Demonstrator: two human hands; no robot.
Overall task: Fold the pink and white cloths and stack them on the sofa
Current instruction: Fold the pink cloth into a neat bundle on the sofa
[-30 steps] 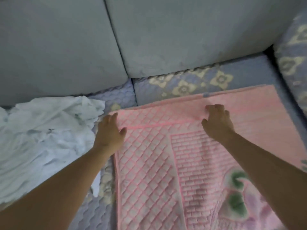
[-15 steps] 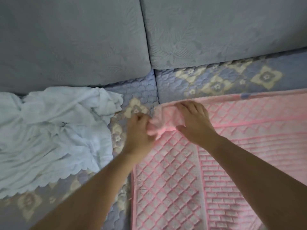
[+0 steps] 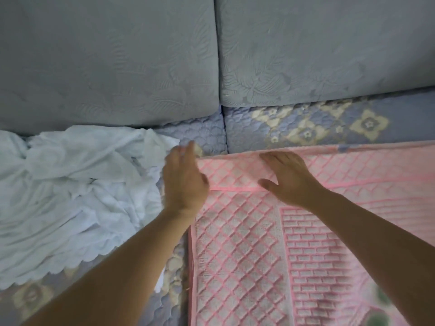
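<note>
The right hand (image 3: 288, 178) presses flat on the pink cloth (image 3: 259, 243) near its far edge. The left hand (image 3: 184, 182), fingers straight, lies at the cloth's corner beside the crumpled white cloth (image 3: 70, 196).

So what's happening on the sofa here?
A person is working on a pink cloth spread flat over the sofa seat. The right hand lies flat on the cloth near its far edge, while the left hand, fingers straight and blurred, is at the far left corner. A white cloth sits crumpled to the left, not yet folded.
</note>
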